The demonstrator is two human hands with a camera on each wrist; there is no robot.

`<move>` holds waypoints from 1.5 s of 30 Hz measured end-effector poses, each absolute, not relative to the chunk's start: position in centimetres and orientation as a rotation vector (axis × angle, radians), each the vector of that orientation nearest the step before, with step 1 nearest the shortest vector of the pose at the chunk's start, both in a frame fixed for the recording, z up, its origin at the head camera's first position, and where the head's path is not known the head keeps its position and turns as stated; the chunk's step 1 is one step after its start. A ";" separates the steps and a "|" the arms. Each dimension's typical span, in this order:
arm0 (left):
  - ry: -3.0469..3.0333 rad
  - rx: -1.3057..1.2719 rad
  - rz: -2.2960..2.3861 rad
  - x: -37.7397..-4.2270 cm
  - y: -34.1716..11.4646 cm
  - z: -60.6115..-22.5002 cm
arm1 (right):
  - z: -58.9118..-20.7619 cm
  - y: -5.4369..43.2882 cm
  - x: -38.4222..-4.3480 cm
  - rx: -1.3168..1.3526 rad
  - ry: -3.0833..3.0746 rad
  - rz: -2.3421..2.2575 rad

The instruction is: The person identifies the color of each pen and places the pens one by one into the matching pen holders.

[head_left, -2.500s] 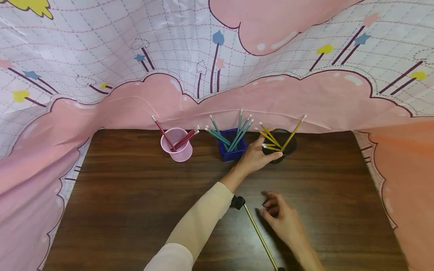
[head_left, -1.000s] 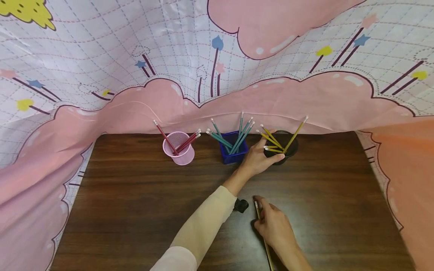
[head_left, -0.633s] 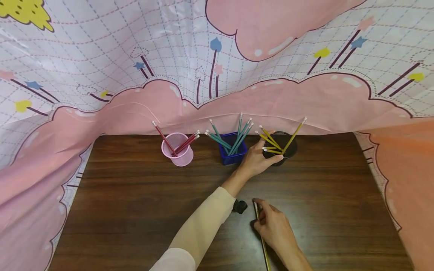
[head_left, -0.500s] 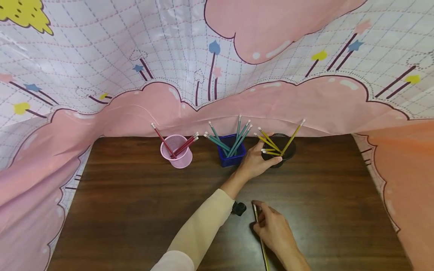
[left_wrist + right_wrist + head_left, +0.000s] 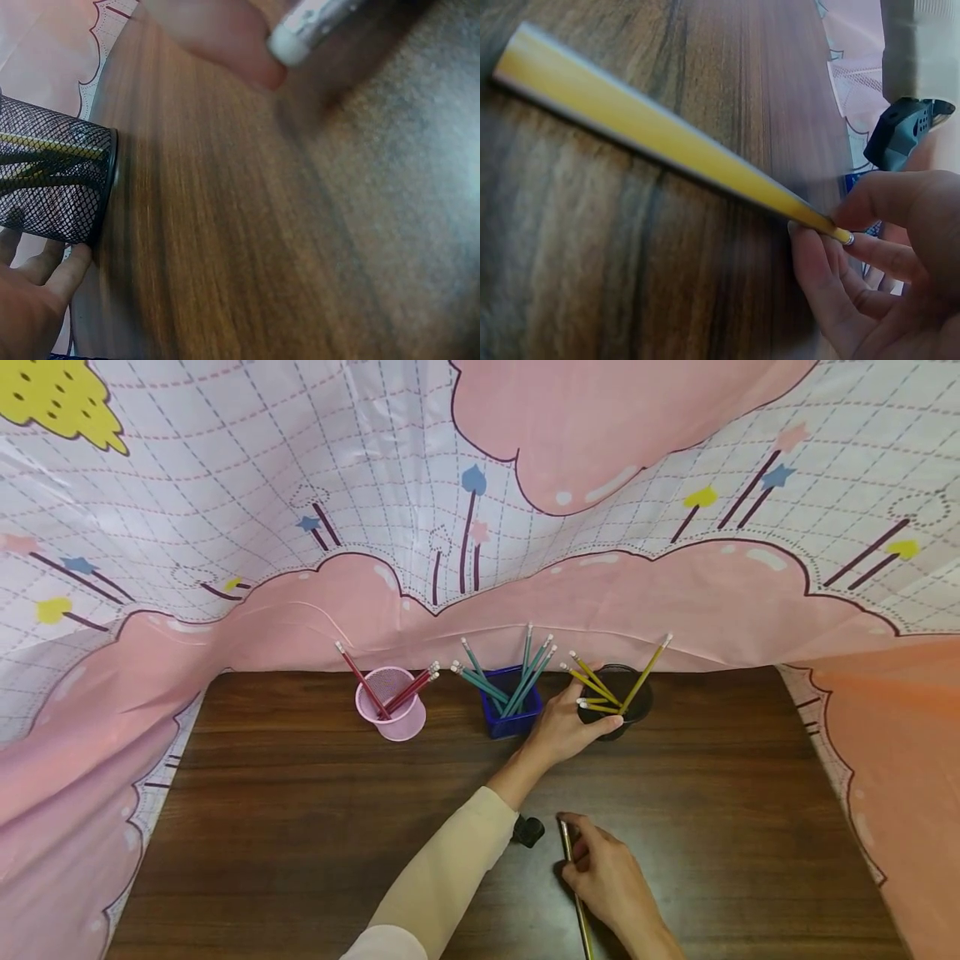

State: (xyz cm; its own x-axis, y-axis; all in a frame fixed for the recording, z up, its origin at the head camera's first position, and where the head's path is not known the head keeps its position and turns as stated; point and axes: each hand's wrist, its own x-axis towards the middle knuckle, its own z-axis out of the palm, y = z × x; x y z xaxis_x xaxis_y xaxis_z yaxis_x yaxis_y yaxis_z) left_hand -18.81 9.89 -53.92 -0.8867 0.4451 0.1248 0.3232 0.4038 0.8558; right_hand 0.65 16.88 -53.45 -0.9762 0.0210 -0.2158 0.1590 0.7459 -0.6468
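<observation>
My left hand (image 5: 564, 725) holds the side of a black mesh pencil cup (image 5: 639, 700) at the back of the table, with several yellow pencils (image 5: 643, 672) leaning in it. In the left wrist view its fingers (image 5: 71, 274) lie against the cup's mesh (image 5: 56, 169). Nearer the front edge, my right hand (image 5: 611, 877) pinches a yellow pencil (image 5: 581, 914) near its white eraser end. The right wrist view shows this pencil (image 5: 645, 127) running away from the thumb and fingertips, low over the wood; whether it touches the table I cannot tell.
Left of the black cup stands a blue square holder (image 5: 512, 727) with several teal pencils (image 5: 534, 681). Further left is a pink mesh cup (image 5: 401, 727) with several red pencils (image 5: 360, 677). A patterned curtain (image 5: 480, 593) hangs behind the brown table (image 5: 300, 827).
My right hand, apart from the loose pencil at first, has taken hold of it near the eraser; the pencil has swung steeper. The left hand stays on the black cup.
</observation>
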 end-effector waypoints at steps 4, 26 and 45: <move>2.523 0.683 1.490 -18.4 10.0 -54.1 | -53.4 17.2 0.9 0.160 2.703 -1.072; 2.520 0.693 1.488 -18.1 9.8 -54.6 | -51.8 19.0 0.4 0.212 2.667 -1.369; 2.519 0.717 1.556 -18.7 9.8 -54.1 | -48.2 22.4 -3.1 0.119 3.025 -1.340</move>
